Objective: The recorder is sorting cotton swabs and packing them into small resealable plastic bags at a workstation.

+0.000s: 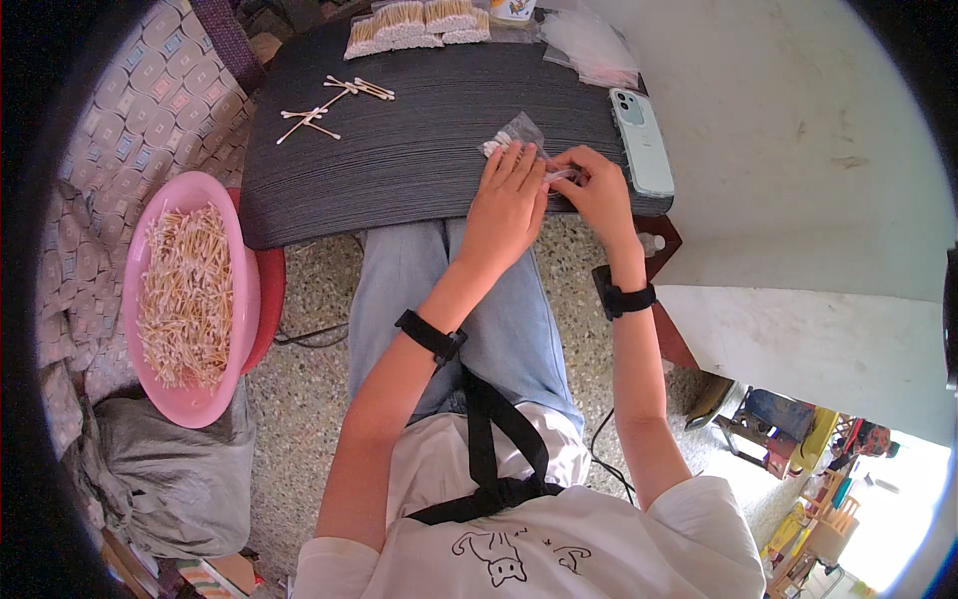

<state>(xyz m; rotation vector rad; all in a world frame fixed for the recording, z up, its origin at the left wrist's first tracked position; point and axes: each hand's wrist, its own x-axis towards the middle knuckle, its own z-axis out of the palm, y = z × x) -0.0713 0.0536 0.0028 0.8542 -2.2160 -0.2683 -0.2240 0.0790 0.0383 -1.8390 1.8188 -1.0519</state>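
Observation:
A small clear plastic bag (525, 128) with white-tipped cotton swabs (495, 146) in it lies near the front right of the dark table. My left hand (506, 208) rests flat over the bag, its fingers stretched out and covering most of the swabs. Thumb and forefinger of my right hand (599, 192) pinch the near end of the same bag. Loose cotton swabs (344, 88) lie scattered on the table to the left.
Filled bags of cotton swabs (414, 25) are stacked at the table's far edge. Flat clear bags (591, 45) lie at the far right, with a pale phone (644, 142) nearer. A pink basin (242, 290) full of swabs stands left of the table (399, 170); a wall (778, 140) rises on the right.

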